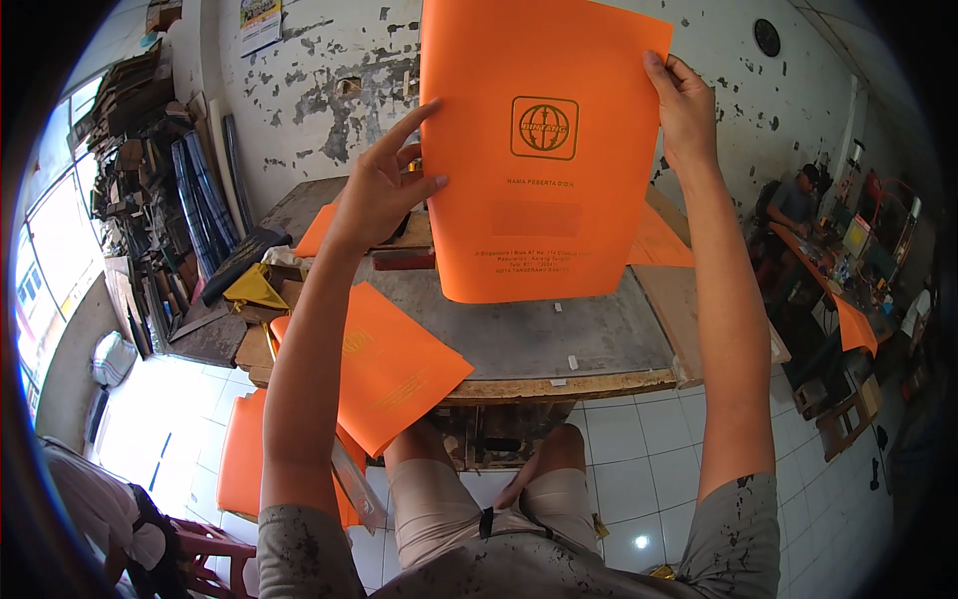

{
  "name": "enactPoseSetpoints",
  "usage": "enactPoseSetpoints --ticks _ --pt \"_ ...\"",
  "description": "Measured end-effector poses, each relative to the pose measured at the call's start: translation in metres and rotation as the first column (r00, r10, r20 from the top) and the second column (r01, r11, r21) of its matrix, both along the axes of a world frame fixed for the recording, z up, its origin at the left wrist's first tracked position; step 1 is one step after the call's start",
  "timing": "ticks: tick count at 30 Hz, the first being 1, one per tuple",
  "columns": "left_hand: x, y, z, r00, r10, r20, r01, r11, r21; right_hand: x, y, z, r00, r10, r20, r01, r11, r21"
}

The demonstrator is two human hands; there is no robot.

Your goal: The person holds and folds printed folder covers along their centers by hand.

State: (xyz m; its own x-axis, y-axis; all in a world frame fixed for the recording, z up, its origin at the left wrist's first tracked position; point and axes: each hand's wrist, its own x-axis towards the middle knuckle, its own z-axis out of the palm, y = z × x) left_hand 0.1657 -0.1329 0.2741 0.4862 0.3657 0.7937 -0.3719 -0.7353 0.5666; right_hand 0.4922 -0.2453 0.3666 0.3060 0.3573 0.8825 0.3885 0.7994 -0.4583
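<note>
Held up before me is an orange folder (539, 225) with a dark printed emblem and lines of lettering on its front. My left hand (384, 175) pinches its left, folded edge between thumb and fingers. At the upper right edge, my right hand (687, 105) grips it between thumb and curled fingers. The folder hangs upright above the grey worktable (509, 344). Lower left, by my left forearm, more orange folders (399, 374) lie fanned over the table's front edge, beside my thigh.
An orange sheet (659, 238) lies on the table's right side. Yellow cloth (257, 290) and boxes sit at its left end. Scrap material is stacked against the left wall. Another person (798, 205) sits at a cluttered bench far right; a red stool (215, 549) stands lower left.
</note>
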Motion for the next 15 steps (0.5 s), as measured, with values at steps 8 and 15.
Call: enactPoseSetpoints --ticks 8,15 --pt "-0.0018 -0.0006 0.0007 1.0 -0.005 -0.01 0.005 1.0 -0.007 -0.0017 -0.0006 -0.0007 1.0 -0.003 0.005 0.003 1.0 -0.005" --pt "-0.0074 -0.0009 0.0076 1.0 -0.022 -0.005 0.022 1.0 -0.016 -0.0026 0.0007 0.005 1.0 -0.011 0.009 0.011 1.0 0.01"
